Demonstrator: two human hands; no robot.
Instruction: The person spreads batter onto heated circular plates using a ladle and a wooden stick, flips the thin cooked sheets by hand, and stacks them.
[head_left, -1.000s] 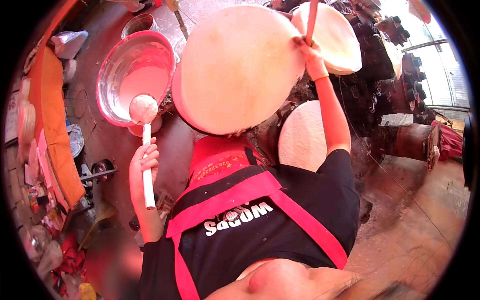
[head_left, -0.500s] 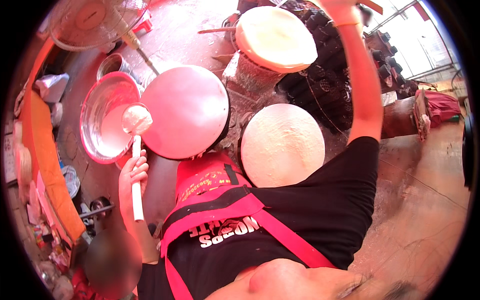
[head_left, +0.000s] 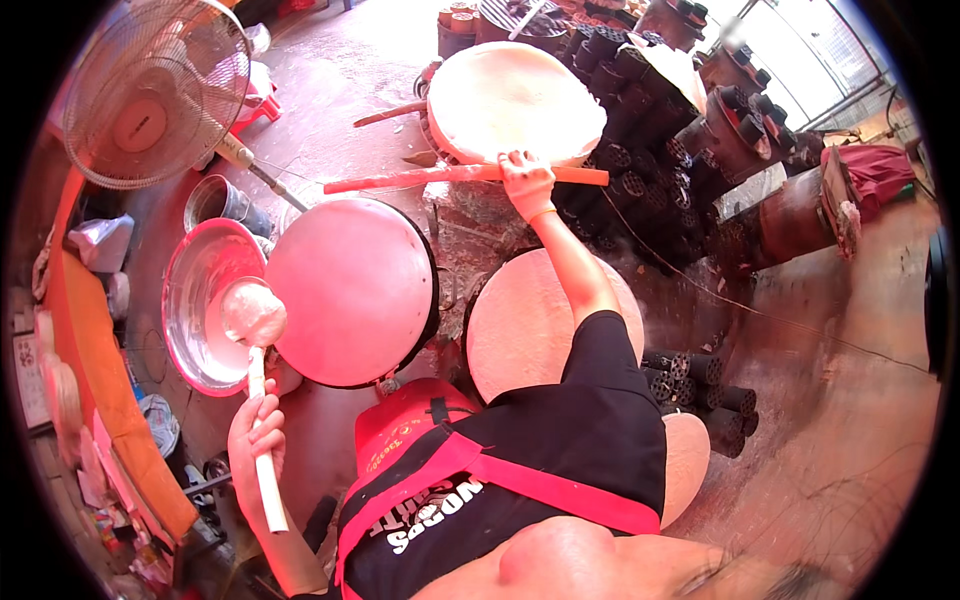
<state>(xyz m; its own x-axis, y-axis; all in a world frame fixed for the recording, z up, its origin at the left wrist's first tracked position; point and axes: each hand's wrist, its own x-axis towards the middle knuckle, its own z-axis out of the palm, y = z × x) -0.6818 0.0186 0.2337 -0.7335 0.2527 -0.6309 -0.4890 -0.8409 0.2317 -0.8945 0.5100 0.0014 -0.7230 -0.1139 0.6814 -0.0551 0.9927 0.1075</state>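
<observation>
The left hand (head_left: 255, 445) has its fingers clamped on a white-handled round ladle (head_left: 254, 318), at nine o'clock, over a shiny metal basin (head_left: 190, 300). The right hand (head_left: 524, 180), fingers wrapped around a long orange stick (head_left: 440, 177), at twelve o'clock beside a round pale steaming disc (head_left: 510, 100).

A strong reddish cast tints the whole scene. Daylight floods in from beyond the right hand (head_left: 526, 180), bleaching that upper corner. Fisheye bending curves the edges inside a black rim; the lowest foreground is blurred.

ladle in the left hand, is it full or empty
Full. The ladle bowl is heaped with pale batter, held upright by its white handle in the left hand over the metal basin.
</observation>
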